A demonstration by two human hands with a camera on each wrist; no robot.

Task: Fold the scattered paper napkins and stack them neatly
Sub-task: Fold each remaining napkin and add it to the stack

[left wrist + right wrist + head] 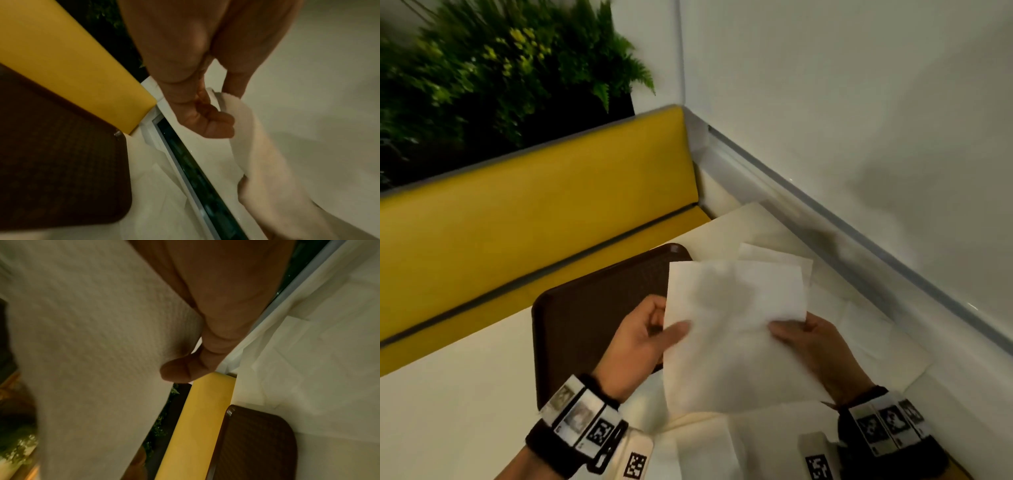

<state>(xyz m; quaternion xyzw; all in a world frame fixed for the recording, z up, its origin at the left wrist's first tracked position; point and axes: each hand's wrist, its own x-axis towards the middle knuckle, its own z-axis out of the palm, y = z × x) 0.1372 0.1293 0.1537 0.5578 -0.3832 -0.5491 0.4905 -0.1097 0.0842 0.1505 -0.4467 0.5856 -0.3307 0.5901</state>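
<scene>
- The left hand point(642, 342) pinched the left edge of a white paper napkin point(736, 329), thumb on top and fingers curled behind it; the left wrist view showed the same pinch point(205, 113) on the napkin's edge point(252, 146).
- The right hand point(815, 346) grasped the napkin's right edge, its thumb point(780, 334) lying on the front while the fingers were hidden behind the paper; the right wrist view showed only the thumb point(179, 371) pressed against the textured sheet point(92, 337).
- One napkin was held up, above the table's point(448, 411) surface and partly over the brown tray point(585, 322).
- Right of the tray, more napkins point(859, 329) lay flat and overlapping on the table; white on white, their edges blurred, so I could not count them for certain.
- Another napkin point(705, 452) lay nearer than the tray, cut off by the bottom edge of the picture.
- One tray was visible, its near right corner covered by the held napkin.
- Beyond the tray ran a yellow bench back point(534, 205), with green ferns point(500, 68) behind it, blurred.
- A grey rail point(859, 222) on the wall ran to the tray's right.
</scene>
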